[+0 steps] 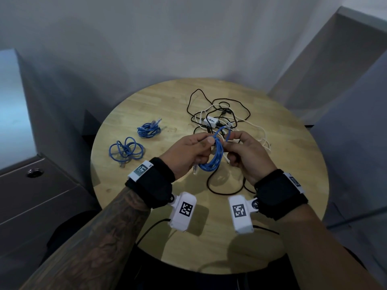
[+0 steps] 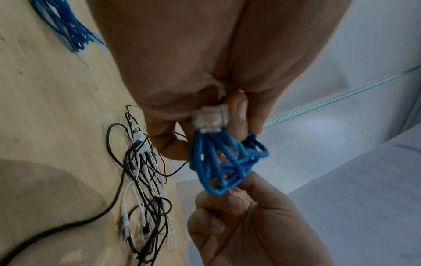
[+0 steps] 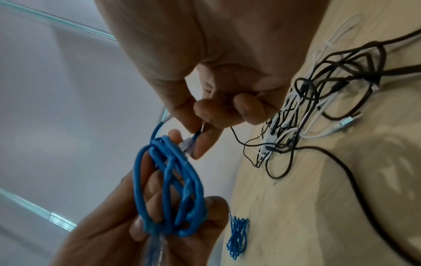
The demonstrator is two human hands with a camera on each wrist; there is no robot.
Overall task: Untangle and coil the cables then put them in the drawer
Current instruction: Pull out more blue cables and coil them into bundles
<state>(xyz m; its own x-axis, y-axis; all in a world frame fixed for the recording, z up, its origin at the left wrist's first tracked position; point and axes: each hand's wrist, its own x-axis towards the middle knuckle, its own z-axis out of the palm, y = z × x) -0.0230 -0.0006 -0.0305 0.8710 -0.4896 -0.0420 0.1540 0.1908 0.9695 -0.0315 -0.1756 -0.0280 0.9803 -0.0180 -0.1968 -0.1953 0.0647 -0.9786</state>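
Note:
My left hand (image 1: 191,150) grips a coiled blue network cable (image 1: 212,159) above the round wooden table (image 1: 282,185); one clear plug (image 1: 195,170) hangs below it. My right hand (image 1: 240,150) pinches the cable's free end (image 1: 228,136) near its other plug (image 3: 188,144). The left wrist view shows the coil (image 2: 224,162) with a clear plug (image 2: 209,120) against my fingers. In the right wrist view the coil (image 3: 169,189) lies across my left palm. Two more blue cables lie at the table's left: a tight bundle (image 1: 149,128) and a looser one (image 1: 126,151).
A tangle of black and white cables (image 1: 219,118) with a small white adapter (image 1: 211,122) lies beyond my hands. A black cable (image 1: 226,187) loops under my wrists. A grey drawer cabinet with a lock (image 1: 34,172) stands at the left, grey furniture at the right.

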